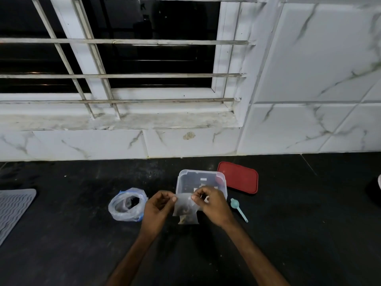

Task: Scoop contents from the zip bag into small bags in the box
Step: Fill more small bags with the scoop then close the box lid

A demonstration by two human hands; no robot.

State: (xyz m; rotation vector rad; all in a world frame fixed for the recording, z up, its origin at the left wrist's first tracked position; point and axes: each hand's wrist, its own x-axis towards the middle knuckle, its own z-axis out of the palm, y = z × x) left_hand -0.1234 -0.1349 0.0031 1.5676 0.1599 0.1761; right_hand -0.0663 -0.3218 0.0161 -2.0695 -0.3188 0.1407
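In front of the box (201,182): small bag (185,209) pinched at both top corners.
Left hand (157,209) at 9 o'clock, right hand (212,205) at 3 o'clock. Press seal flat, keep upright; zip bag (126,205) open at 9 o'clock, scoop (239,209) on table (61,234).

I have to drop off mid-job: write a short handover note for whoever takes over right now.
Left hand and right hand: both in a pinch grip on the top edge of one small bag, held up in front of the box. Dark contents already show in it.
Zip bag stands open on the counter, left of the hands.
Scoop lies on the counter, right of the box, in no hand.
Red lid lies off, behind the box to the right.
Left: close this bag if it isn't, place it in the box, fill any remaining bags; their count is unclear.
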